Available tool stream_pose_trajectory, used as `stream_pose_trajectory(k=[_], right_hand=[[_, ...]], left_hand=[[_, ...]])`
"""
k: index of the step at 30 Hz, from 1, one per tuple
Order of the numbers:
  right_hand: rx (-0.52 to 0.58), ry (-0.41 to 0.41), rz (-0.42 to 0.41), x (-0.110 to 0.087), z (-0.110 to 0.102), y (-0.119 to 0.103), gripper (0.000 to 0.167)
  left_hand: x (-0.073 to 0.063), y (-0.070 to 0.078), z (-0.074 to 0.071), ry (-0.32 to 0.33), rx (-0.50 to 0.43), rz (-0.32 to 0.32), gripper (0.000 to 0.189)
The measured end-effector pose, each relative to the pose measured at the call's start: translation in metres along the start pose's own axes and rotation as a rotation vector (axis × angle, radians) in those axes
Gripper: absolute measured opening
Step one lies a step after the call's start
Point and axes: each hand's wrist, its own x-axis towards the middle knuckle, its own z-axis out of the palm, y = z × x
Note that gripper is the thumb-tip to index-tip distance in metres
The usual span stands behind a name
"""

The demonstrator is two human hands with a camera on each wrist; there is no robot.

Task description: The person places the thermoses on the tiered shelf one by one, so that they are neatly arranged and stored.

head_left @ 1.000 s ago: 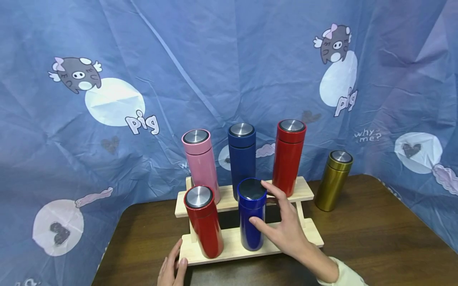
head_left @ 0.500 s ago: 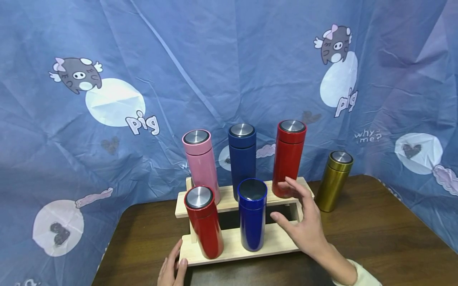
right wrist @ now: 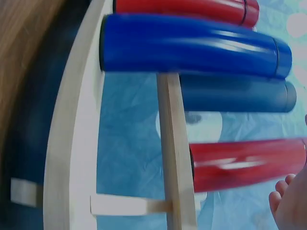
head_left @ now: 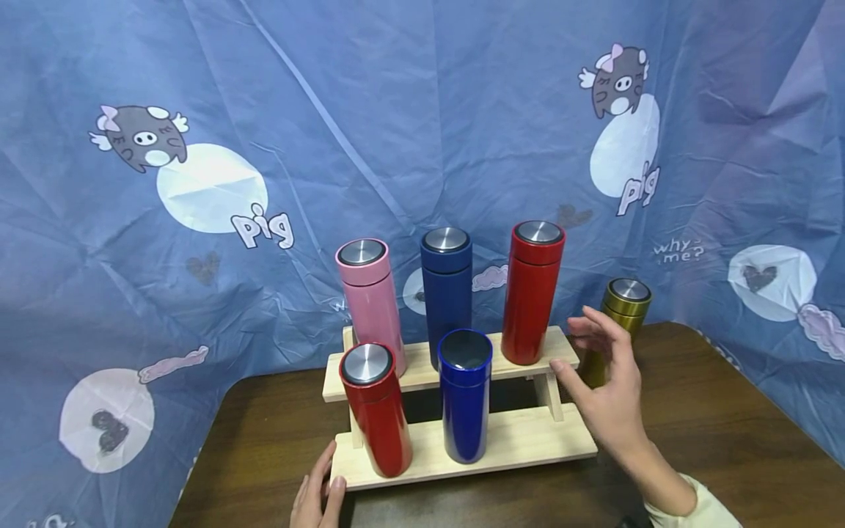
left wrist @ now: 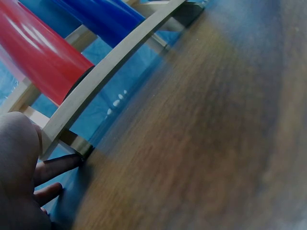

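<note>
A two-tier wooden rack carries several upright thermos bottles. On the lower shelf stand a red thermos and a glossy blue thermos. The upper shelf bears a pink thermos, a navy thermos and a red thermos. My left hand touches the left end of the lower shelf, thumb at its front corner, fingers fairly straight. Holding nothing, my right hand hovers by the rack's right end with fingers spread. It partly hides a shorter gold thermos standing on the table.
The brown wooden table runs under the rack and out to the right. Behind it hangs a blue cloth with pig prints, close to the table's back edge.
My right hand has moved off the glossy blue thermos and swung right, past the rack's end, to in front of the gold thermos. The left hand and bottles have stayed put.
</note>
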Motion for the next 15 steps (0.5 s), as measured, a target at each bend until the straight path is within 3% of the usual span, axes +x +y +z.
stream_pose_trajectory(k=[8, 15], right_hand=[[-0.035, 0.101, 0.005, 0.010, -0.018, 0.018, 0.079], [-0.139, 0.182, 0.049, 0.016, -0.033, 0.029, 0.072]], left_hand=[[0.001, 0.004, -0.002, -0.025, -0.026, -0.033, 0.045], [0.001, 0.001, -0.001, -0.023, -0.013, -0.039, 0.045]])
